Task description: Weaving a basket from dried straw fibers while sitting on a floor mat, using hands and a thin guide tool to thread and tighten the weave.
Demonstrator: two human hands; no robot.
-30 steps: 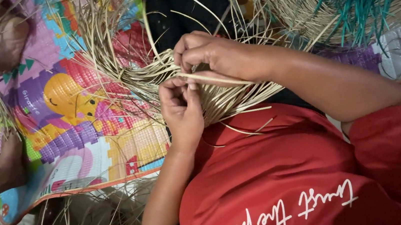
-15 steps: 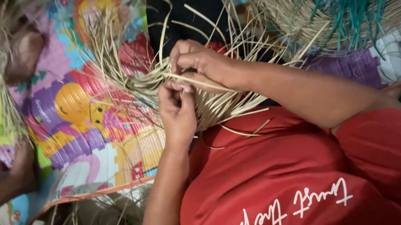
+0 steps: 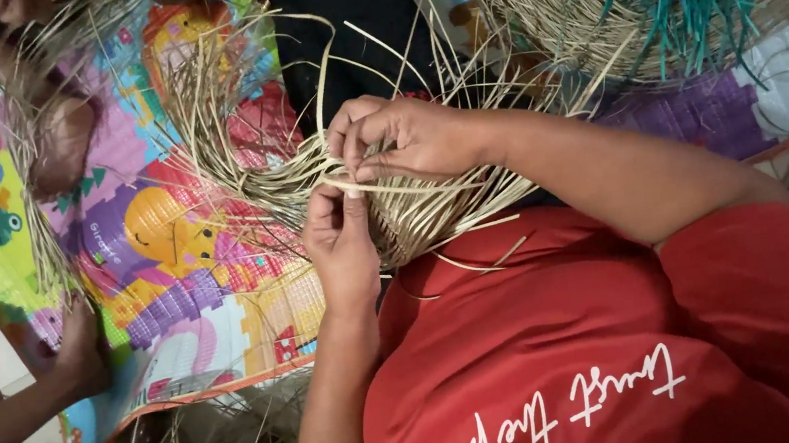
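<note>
Left hand [image 3: 343,247] pinches pale straw strips [image 3: 413,211] of a partly woven piece. Right hand [image 3: 400,140] has its grip closed on one strip [image 3: 401,189] just above. Colourful play mat [image 3: 172,267] lies underneath.

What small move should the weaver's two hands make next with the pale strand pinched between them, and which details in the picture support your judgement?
Probably draw the pale strand taut and press it into the woven straw piece. The right hand pinches it from above, the left hand grips it from below, and it lies loosely across the weave with many strand ends still fanned out.
</note>
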